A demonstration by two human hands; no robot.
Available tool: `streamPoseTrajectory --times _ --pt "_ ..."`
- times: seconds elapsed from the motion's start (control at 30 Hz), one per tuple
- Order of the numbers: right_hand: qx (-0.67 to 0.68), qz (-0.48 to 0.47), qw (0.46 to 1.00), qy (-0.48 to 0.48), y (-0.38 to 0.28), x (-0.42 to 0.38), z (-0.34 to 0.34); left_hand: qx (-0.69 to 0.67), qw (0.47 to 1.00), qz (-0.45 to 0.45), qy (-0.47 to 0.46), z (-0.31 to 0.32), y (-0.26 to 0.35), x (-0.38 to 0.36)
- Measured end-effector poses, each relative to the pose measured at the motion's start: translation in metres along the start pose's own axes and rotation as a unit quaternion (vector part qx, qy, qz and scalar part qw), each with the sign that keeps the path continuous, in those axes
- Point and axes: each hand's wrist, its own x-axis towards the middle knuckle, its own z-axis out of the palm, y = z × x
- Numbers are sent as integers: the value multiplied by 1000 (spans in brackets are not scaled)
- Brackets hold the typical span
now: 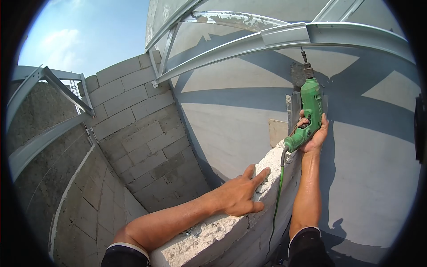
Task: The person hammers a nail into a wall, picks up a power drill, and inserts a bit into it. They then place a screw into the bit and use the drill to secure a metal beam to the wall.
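A green power drill (312, 103) points upward, my right hand (316, 133) wrapped round its handle. The drill's bit (304, 55) reaches up to the underside of a grey metal beam (284, 36), close to a joining plate. From the handle a green cord (278, 200) hangs down along the wall. My left hand (242, 191) rests with fingers spread on the rough white top of a block wall (195, 238), lower and to the left of the drill. It holds nothing.
A grey block wall (133, 98) rises at the left behind a deep gap. More metal framing (49, 131) stands at the far left. A large grey plastered wall (364, 178) with shadows fills the right. A small board (278, 132) leans behind the drill.
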Motion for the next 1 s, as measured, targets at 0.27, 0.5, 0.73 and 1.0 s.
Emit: streamPoseTrajectory --times 0.27,0.5,0.73,1.0 --pt "45 36 997 -44 3 10 -14 13 999 15 25 6 -4 2" --pt "56 45 995 -72 0 11 -18 9 999 -30 -15 -2 5 0" --pt "82 64 991 -80 -1 10 -18 25 999 -32 -13 -2 4 0" --pt "81 64 992 -75 -1 10 -15 12 1000 -29 -4 -2 4 -1"
